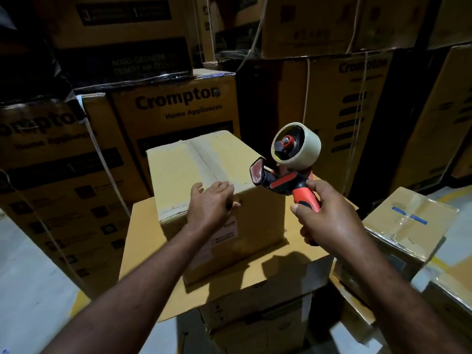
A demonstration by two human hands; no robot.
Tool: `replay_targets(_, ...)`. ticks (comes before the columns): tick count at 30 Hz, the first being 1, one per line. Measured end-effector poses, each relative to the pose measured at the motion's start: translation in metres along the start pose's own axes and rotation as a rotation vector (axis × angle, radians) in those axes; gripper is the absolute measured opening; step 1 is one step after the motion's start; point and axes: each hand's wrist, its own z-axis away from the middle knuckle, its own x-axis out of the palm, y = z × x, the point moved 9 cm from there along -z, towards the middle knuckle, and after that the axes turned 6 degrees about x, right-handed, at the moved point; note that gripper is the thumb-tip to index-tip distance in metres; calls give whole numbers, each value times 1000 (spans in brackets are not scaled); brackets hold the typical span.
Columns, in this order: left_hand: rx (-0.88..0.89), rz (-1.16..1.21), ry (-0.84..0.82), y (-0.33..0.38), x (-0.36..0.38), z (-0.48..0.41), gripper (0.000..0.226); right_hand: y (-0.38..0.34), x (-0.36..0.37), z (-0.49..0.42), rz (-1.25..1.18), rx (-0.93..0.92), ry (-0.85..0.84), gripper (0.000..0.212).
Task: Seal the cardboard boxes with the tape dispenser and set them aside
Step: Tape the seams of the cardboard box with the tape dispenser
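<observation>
The right hand (pixel 329 221) hides much of the tape dispenser (pixel 286 180) handle; the left forearm (pixel 163 254) partly covers a blurred label (pixel 228 232).

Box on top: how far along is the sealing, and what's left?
Done: flaps of the box are closed, and a glossy strip seems to run along its seam, though I can't be sure. In hand: left hand rests on its near top edge; right hand holds the dispenser raised clear of it. Left: setting it aside; it sits on a bigger box.
</observation>
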Motion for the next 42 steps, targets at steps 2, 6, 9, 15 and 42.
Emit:
replay_targets(2, 130, 72, 65, -7, -6, 9, 52, -5, 1, -1, -11, -16, -9, 58)
replay_targets(6, 260, 149, 75, -33, -12, 13, 54, -18, 5, -4, -19, -67, -24, 60)
replay_targets(9, 147, 143, 6, -69, -10, 14, 58, -26, 12, -6, -13, -99, -37, 60)
replay_targets(15, -321, 610, -53, -159, 9, 40, 47, -35, 34, -18, -20, -144, -95, 61)
replay_targets(42, 364, 230, -552, -90, 81, -143, 67, -53, 149, -248, -914, 7, -44, 48)
